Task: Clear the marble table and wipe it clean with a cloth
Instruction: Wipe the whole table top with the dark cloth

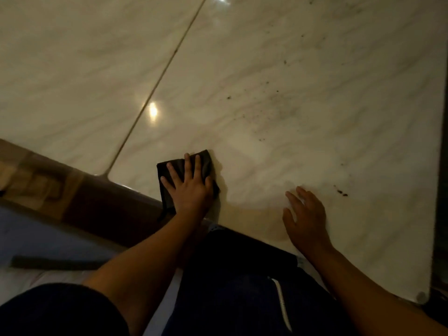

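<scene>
The marble table (278, 76) fills most of the view, pale with grey veins. A folded dark cloth (169, 169) lies near its front left corner. My left hand (189, 187) presses flat on the cloth with fingers spread and straight. To the right, my right hand (305, 219) rests on the bare marble near the front edge, fingers straight and slightly apart. Dark crumbs (340, 191) and specks (228, 97) are scattered over the right half of the tabletop.
A second marble slab (80, 69) adjoins at the left across a thin dark seam (155, 86). A brown wooden edge (80, 195) runs along the front left. The table's right edge (438, 166) drops to a dark floor. My dark-clothed lap (242, 287) is below.
</scene>
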